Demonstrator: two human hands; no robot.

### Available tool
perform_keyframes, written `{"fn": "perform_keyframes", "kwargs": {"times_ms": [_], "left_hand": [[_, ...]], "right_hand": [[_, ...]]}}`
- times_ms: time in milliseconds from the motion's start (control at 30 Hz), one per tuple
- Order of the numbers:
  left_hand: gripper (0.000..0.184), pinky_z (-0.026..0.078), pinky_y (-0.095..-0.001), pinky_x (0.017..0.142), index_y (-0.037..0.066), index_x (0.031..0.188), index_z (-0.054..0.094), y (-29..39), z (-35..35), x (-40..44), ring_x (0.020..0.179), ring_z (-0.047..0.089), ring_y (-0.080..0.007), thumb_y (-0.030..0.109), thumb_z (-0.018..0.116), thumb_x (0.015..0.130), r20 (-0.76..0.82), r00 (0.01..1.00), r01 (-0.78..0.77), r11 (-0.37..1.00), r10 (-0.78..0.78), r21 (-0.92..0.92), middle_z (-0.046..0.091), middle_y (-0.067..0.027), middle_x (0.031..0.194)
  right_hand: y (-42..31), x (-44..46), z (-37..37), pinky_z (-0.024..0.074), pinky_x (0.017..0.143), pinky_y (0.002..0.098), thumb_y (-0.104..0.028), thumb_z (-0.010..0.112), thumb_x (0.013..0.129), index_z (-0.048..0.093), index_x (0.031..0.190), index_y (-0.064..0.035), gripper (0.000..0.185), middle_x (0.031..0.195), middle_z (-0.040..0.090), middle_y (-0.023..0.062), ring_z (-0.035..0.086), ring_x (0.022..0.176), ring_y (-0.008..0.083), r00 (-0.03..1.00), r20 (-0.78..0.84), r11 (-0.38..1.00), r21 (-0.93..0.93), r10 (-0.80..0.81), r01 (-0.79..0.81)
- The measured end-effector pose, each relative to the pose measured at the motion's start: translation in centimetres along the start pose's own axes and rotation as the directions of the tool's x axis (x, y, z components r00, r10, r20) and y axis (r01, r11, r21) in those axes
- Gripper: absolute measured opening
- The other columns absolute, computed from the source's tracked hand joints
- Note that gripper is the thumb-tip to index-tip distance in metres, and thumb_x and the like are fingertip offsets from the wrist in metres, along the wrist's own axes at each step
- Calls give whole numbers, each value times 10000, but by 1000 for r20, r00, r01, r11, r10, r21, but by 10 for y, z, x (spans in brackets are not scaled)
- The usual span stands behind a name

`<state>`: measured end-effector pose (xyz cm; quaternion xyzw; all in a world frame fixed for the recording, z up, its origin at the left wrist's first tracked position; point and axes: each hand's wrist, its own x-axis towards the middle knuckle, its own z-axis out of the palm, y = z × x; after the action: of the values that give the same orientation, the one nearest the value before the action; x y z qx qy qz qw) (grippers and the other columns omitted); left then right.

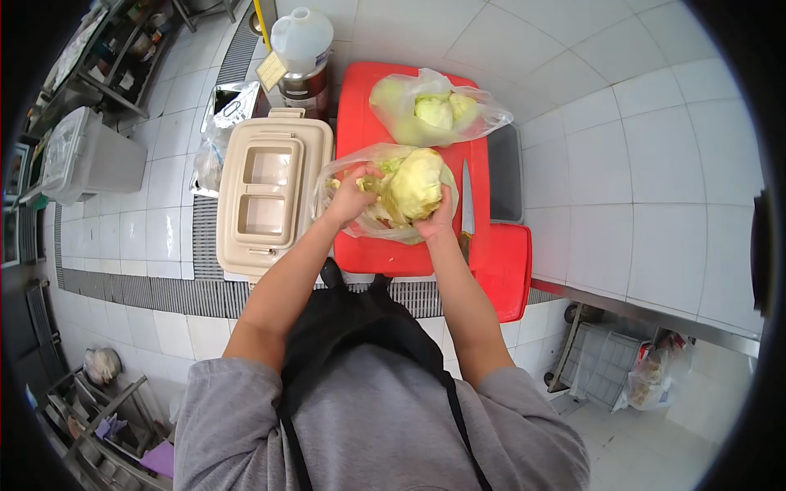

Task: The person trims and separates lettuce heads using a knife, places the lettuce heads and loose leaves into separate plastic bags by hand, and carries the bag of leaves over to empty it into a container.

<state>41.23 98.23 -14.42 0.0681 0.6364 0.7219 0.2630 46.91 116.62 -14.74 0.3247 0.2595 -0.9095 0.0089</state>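
Note:
A pale yellow-green lettuce head (419, 182) is held over an opened clear plastic bag (327, 176) on the red surface (364, 98). My right hand (438, 217) grips it from below and the right side. Left of the head, my left hand (355, 195) has its fingers curled round a piece of lettuce leaf (370, 185). Loose leaves lie in the bag under both hands. To the right rests a knife (467, 200), its blade pointing away from me. Behind, a second plastic bag (397, 110) holds more pale green heads (442, 109).
At left stands a beige lidded container (233, 188) with two recesses. Beyond it are a clear jug (301, 37) on a large can (304, 88). A grey bin (507, 176) and a red lid-like panel (508, 278) sit at right, beside the tiled wall (573, 168).

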Motion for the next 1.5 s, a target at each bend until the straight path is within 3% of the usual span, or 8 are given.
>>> {"fn": "perform_keyframes", "kwargs": {"times_ms": [267, 467, 600, 700, 933, 1100, 1300, 1500], "left_hand": [[712, 309, -372, 1025, 119, 1283, 388, -39, 2, 18, 1210, 377, -333, 55, 658, 627, -101, 989, 27, 529, 112, 848, 420, -215, 1236], [840, 351, -400, 995, 126, 1342, 287, 27, 16, 14, 1210, 380, -313, 176, 763, 651, 140, 939, -340, 902, 313, 266, 388, -176, 1272], [831, 515, -313, 755, 129, 1367, 259, 33, 0, 13, 1070, 509, -188, 49, 719, 679, 46, 979, 204, 941, -200, -271, 454, -95, 1219], [816, 509, -310, 773, 151, 1370, 257, 28, -18, 11, 1063, 508, -177, 17, 690, 692, 246, 964, 181, 919, -96, -351, 458, -64, 1216], [629, 511, -305, 766, 118, 1277, 409, 43, -16, 20, 1058, 510, -181, 17, 648, 704, 272, 957, 138, 983, -100, -124, 462, -67, 1229], [629, 487, -329, 827, 63, 1247, 410, 31, -3, 18, 1074, 516, -217, 77, 692, 685, 160, 970, -209, 963, 182, 172, 482, -130, 1207], [644, 451, -356, 885, 25, 1239, 404, 28, 26, 4, 1095, 511, -266, 119, 700, 675, 18, 939, -337, 904, 345, 263, 478, -174, 1208], [639, 450, -349, 887, 53, 1250, 423, 59, 22, 0, 1111, 493, -277, 145, 701, 683, 113, 920, -375, 764, 375, 525, 433, -167, 1244]], "right_hand": [[-8, 2, 6, 470, 830, 399, -486, 457, 816, 502, 1196, -143, 514, 1158, 556, 29, 541, 1051, 220, 998, -48, 999, 13, 33, -32], [-11, 5, 30, 453, 705, 335, -455, 550, 825, 480, 1135, -117, 465, 1019, 550, 17, 550, 910, 156, 991, -113, 811, -585, -73, -7], [-17, -13, 55, 434, 711, 334, -456, 612, 785, 395, 1230, -141, 586, 1064, 534, 46, 531, 918, 180, 995, -57, 729, -684, -87, 24], [-18, -25, 73, 440, 745, 361, -450, 659, 749, 320, 1288, -151, 704, 1144, 503, 70, 520, 988, 204, 965, -157, 564, -825, -210, -12], [-9, -26, 63, 472, 756, 461, -273, 724, 712, 224, 1327, -125, 806, 1212, 455, 114, 504, 1057, 262, 988, -134, 792, -611, -77, -22], [1, -23, 56, 434, 798, 506, -200, 656, 737, 313, 1283, -150, 646, 1190, 475, 94, 502, 1055, 253, 958, -205, 916, -385, -202, 111], [5, -14, 47, 456, 736, 501, -269, 654, 747, 252, 1220, -149, 632, 1174, 451, 111, 513, 1016, 277, 968, -196, 975, -188, -158, 121], [-4, -27, 41, 431, 755, 511, -565, 371, 855, 416, 1215, -198, 517, 1202, 473, 44, 509, 1019, 253, 997, -15, 980, -186, 71, -72]]}}
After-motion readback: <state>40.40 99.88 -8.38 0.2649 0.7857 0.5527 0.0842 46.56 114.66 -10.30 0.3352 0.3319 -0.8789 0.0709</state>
